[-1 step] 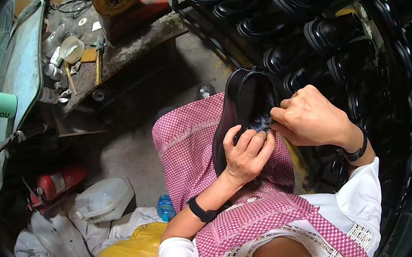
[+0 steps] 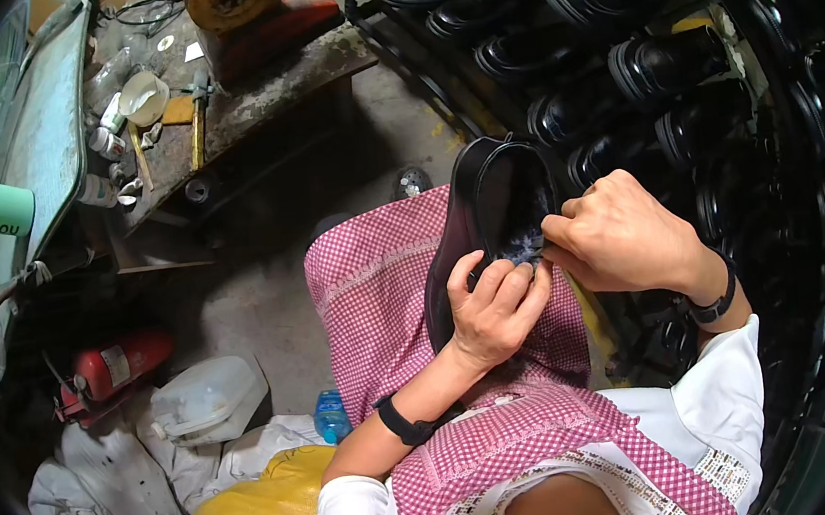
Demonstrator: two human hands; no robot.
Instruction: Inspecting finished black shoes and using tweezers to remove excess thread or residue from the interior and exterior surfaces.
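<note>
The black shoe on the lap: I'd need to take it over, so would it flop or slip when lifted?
The black shoe probably holds its shape: its opening stays round while the left hand grips its edge. Its glossy upper may be somewhat slippery. It stands on edge against the checked apron, so might tip if released.

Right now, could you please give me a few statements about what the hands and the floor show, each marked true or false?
1. Both hands work at one black shoe. True.
2. The left hand holds a hammer. False: it grips the shoe's edge.
3. The right hand pinches at the shoe's opening. True.
4. The apron is plain blue. False: it is pink checked.
5. A red extinguisher lies on the floor. True.
</note>
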